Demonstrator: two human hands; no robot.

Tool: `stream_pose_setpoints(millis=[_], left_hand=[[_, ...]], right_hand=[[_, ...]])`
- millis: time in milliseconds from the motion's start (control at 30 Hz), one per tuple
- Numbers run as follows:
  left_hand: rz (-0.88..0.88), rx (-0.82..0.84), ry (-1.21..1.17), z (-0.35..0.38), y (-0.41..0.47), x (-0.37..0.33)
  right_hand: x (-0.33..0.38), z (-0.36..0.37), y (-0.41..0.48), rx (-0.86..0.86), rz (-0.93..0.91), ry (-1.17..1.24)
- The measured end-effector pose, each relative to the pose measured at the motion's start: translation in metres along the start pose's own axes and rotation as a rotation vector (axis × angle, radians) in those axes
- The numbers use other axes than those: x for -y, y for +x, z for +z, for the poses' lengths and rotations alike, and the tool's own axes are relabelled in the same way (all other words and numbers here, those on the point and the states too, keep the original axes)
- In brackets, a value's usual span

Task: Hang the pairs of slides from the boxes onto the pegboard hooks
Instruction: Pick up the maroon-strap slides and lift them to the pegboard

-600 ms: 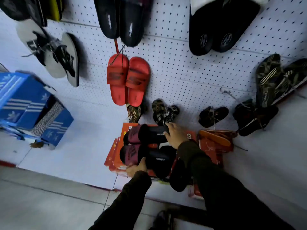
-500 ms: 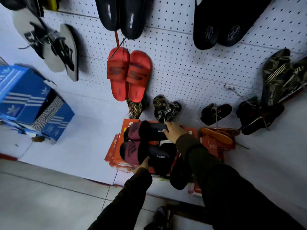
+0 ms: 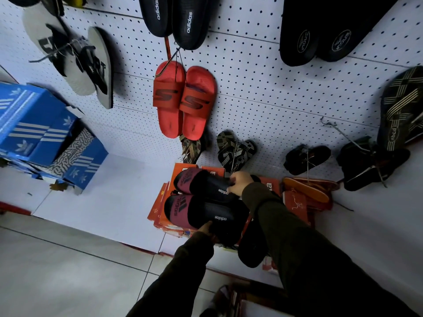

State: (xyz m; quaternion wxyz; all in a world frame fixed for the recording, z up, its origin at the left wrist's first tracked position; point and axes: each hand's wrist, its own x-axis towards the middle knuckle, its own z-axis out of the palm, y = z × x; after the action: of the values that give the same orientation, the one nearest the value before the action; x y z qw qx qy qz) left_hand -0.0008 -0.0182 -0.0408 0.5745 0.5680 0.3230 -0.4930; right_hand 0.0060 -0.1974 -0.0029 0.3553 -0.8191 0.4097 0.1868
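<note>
Judging by the pegboard (image 3: 263,92), several pairs are hung; the maroon slides (image 3: 206,202) remain unhung, pinched by the left hand (image 3: 204,229) and right hand (image 3: 240,183).

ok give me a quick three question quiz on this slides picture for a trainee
1. True or false: the red slides already hang on the pegboard.
2. What does each hand grip? A) a blue box B) a maroon-strapped black slide C) a hook
3. Fill in: the orange boxes sit ___ the held slides.

Key: 1 true. 2 B: left hand on the nearer slide, right hand on the farther slide. 3 under.
</note>
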Motion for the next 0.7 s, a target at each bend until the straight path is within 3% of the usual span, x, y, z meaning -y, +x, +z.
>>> stream_pose_setpoints(millis=[167, 300, 533, 700], left_hand=[[0.029, -0.111, -0.147, -0.033, 0.0, -0.006], [0.144, -0.18, -0.186, -0.054, -0.009, -0.023], [0.417, -0.068, -0.223, -0.073, -0.043, -0.072], [0.653, 0.054, -0.203, -0.073, -0.085, -0.113]], right_hand=[[0.0, 0.003, -0.018, 0.185, 0.135, 0.202], [0.003, 0.009, -0.047, 0.235, 0.148, 0.439], [0.028, 0.012, -0.086, 0.147, 0.088, 0.748], [0.059, -0.002, -0.106, -0.025, -0.033, 0.912]])
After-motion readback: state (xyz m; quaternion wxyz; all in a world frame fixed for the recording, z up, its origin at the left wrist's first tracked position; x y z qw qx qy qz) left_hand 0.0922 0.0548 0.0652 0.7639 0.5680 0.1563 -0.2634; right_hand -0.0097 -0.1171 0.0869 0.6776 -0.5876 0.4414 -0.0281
